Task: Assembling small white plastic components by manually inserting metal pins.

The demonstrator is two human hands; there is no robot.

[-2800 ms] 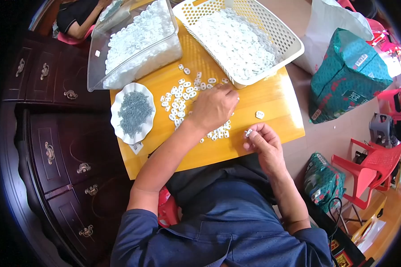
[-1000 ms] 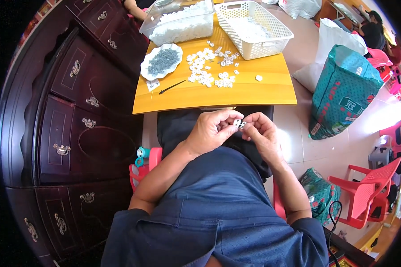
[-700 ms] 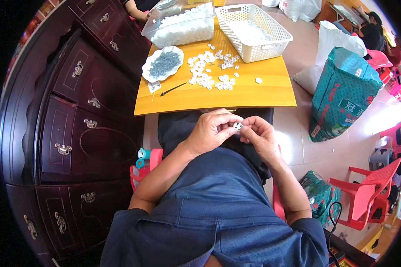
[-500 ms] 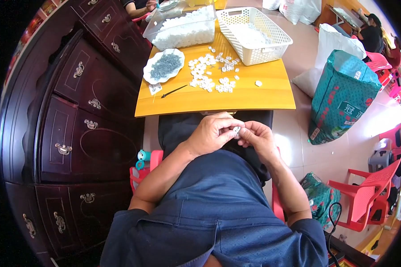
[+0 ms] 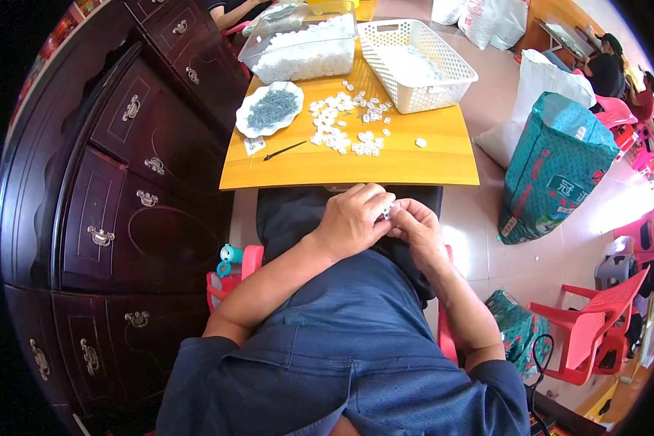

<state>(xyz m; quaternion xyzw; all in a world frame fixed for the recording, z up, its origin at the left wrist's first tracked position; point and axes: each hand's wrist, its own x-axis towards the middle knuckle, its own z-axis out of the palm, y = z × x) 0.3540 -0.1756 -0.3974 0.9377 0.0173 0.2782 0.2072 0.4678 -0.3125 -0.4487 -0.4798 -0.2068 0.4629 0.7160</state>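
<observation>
Above my lap, just in front of the table's near edge, my left hand and my right hand meet with fingers closed. Pinched between them is a small white plastic piece, mostly covered by the fingertips. Similar small white pieces lie scattered on the yellow wooden table. A scalloped white plate on the left bears a heap of tiny grey metal parts. Beside it are a dark thin tool and a small white tag.
At the table's far side stand a clear bin of white pieces and a cream perforated basket. Dark drawers flank the left. A teal sack and red chairs stand right. Other people sit farther off.
My left hand has rolled over the white piece, its back now turned more upward, and the piece shows less. My right hand keeps its pinch. The view has shifted slightly.
</observation>
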